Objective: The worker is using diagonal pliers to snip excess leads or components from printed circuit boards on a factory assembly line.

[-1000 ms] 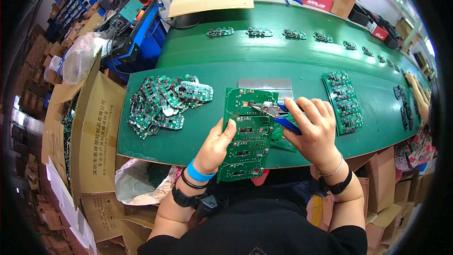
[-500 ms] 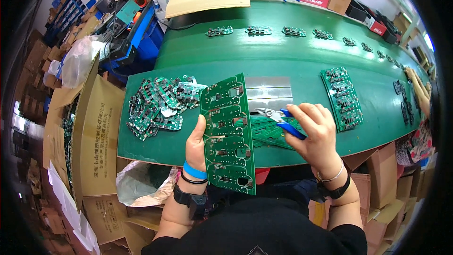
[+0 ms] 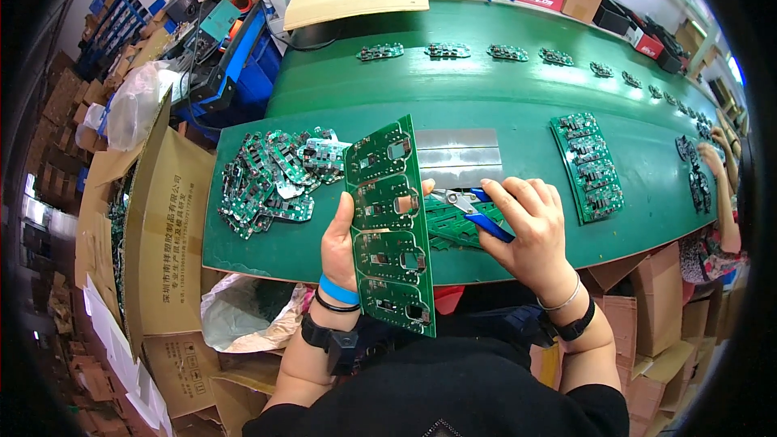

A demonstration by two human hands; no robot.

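My left hand (image 3: 338, 247) grips a green circuit board panel (image 3: 387, 231), held up at a tilt above the table's near edge. Its thumb lies on the near face, and a fingertip shows past the panel's right edge. My right hand (image 3: 530, 231) is closed around blue-handled side cutters (image 3: 492, 225), their jaws just right of that edge; whether they touch it I cannot tell. Below the cutters lie green board offcuts (image 3: 465, 231), partly hidden. Loose circuit boards (image 3: 271, 178) are heaped to the left. On the right rests another board panel (image 3: 588, 166), seemingly stacked.
Behind the offcuts lies a flat metal plate (image 3: 460, 154). Single boards (image 3: 447, 50) sit in a row along the green belt (image 3: 405, 89). A co-worker's hands (image 3: 716, 158) reach dark boards at far right. A cardboard box (image 3: 174, 235) stands at left.
The cutters have come left and slightly down, closer to the panel. The panel has tilted a little. Boards on the belt have shifted slightly right, and the co-worker's hands have moved.
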